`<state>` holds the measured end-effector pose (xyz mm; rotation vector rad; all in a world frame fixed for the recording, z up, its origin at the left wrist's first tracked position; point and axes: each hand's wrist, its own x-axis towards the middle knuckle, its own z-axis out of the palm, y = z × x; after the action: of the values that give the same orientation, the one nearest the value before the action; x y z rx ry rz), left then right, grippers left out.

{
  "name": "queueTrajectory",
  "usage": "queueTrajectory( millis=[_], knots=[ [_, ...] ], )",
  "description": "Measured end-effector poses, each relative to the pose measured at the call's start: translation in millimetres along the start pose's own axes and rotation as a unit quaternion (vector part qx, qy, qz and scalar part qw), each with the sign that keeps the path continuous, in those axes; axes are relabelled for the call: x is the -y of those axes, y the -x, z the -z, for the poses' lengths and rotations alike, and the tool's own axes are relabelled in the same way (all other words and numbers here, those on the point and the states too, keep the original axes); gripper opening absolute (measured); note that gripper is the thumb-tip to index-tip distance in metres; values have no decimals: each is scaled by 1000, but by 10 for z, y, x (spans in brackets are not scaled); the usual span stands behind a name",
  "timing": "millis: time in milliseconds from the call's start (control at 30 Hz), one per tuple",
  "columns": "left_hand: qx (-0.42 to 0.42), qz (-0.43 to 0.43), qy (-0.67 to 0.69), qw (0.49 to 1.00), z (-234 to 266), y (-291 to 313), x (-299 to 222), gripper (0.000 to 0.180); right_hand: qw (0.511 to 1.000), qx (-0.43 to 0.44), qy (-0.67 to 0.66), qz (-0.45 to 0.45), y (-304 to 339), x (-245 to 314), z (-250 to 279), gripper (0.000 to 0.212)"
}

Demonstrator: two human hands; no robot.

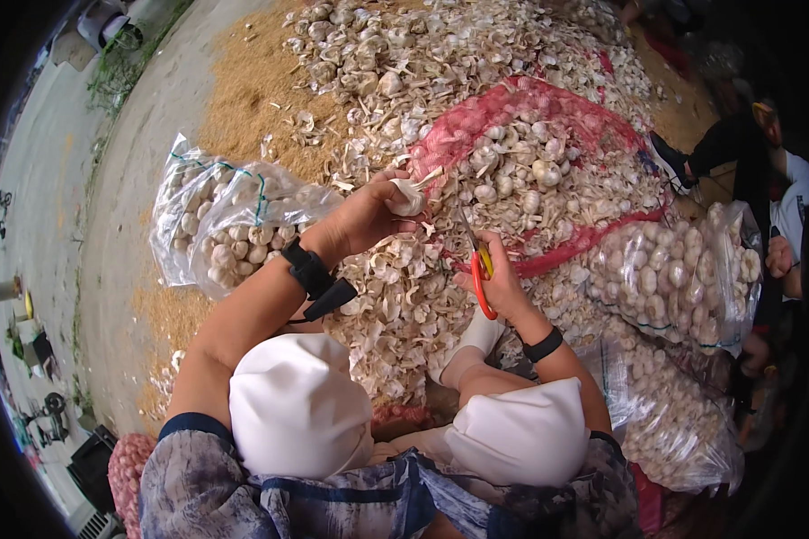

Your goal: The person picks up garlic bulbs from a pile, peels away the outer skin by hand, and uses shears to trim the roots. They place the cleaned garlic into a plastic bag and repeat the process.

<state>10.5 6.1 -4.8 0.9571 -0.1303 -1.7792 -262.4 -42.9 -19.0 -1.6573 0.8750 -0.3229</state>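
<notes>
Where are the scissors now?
In the head view, the scissors are right of centre, in the right hand, to the right of the garlic bulb in the left hand.

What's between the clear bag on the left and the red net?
Loose peels, with the left hand holding a garlic bulb over them, in the head view.

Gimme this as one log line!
Left fingers hold garlic bulb; right fingers hold scissors; garlic skins below; red mesh bag ahead

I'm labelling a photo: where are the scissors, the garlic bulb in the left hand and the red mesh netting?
Scissors [477, 280], head view: the orange handle.
Garlic bulb [409, 199], head view: its pale side.
Red mesh netting [461, 135], head view: its upper-left stretch.
</notes>
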Motion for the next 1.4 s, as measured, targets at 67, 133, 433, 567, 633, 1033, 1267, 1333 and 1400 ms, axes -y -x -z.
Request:
queueTrajectory(
  millis=[67, 133, 433, 567, 633, 1033, 1267, 1333, 1400],
  knots=[
    [29, -5, -36, 999, -22, -8, 64, 48, 1000, 1, 10, -17, -101, -9, -17, 73],
    [39, 4, -36, 999, -58, -10, 85, 51, 992, -11, 120, 24, -179, 61, -69, 72],
    [39, 19, -84, 996, -98, 8, 128, 53, 983, -77, 145, 88, -214, 247, -208, 58],
    [31, 20, -97, 995, -43, -16, 145, 39, 975, -74, 190, 86, -193, 240, -211, 49],
    [41, 35, -120, 991, 37, -57, 160, 33, 985, -58, 159, 21, -150, 102, -211, 51],
    [-38, 96, -12, 995, 70, -51, 118, 18, 923, 98, 371, 1, -16, -947, -157, 23],
    [-39, 112, 10, 993, 52, -120, 174, 22, 842, 6, 532, 88, -1133, -984, 472, 54],
    [-26, 124, 12, 992, 37, -84, 159, 23, 869, 35, 493, 6, -1234, -1032, 515, 56],
    [-46, 108, -39, 992, 53, -60, 163, 21, 871, 33, 489, -45, -1225, -1048, 504, 54]
  ],
)
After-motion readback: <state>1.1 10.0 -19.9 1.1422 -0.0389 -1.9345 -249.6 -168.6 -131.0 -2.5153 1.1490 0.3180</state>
